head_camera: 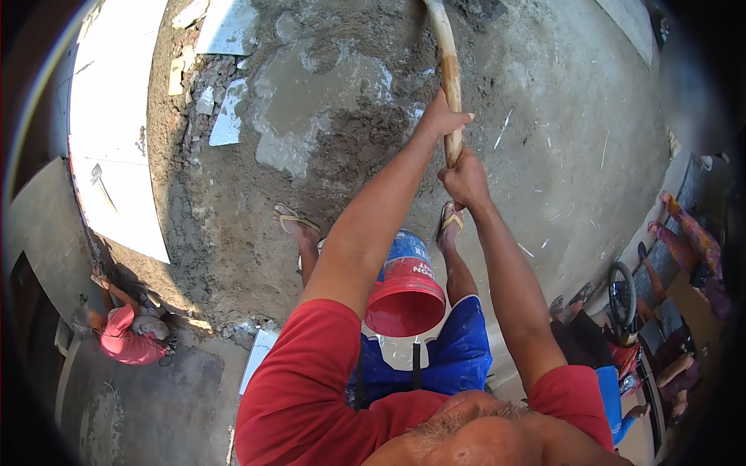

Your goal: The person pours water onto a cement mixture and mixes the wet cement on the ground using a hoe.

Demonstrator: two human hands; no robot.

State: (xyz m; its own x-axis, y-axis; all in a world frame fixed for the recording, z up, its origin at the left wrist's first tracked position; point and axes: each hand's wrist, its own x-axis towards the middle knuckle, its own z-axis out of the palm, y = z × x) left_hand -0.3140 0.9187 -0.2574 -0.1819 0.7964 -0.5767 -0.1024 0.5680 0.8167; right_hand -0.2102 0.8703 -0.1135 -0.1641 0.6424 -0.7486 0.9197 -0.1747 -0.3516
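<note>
Both of my hands are closed around a long, slightly curved wooden tool handle [450,64]. My left hand [446,119] wraps it partway along, thumb lying across the wood. My right hand [468,179] grips the near end, just below the left. The tool's working head is cut off at the top of the view. To the left of the handle lies a patch of wet grey mortar and watery slurry [332,81], with darker damp mix [349,143] at its near side. A red and blue plastic bucket [405,285] lies tipped between my legs, its mouth towards me.
Large white tiles [116,128] and broken tile pieces [226,119] lie along rubble on the left. A person in a red shirt [128,335] crouches at the lower left. Several people sit at the right, near a bicycle wheel [622,294].
</note>
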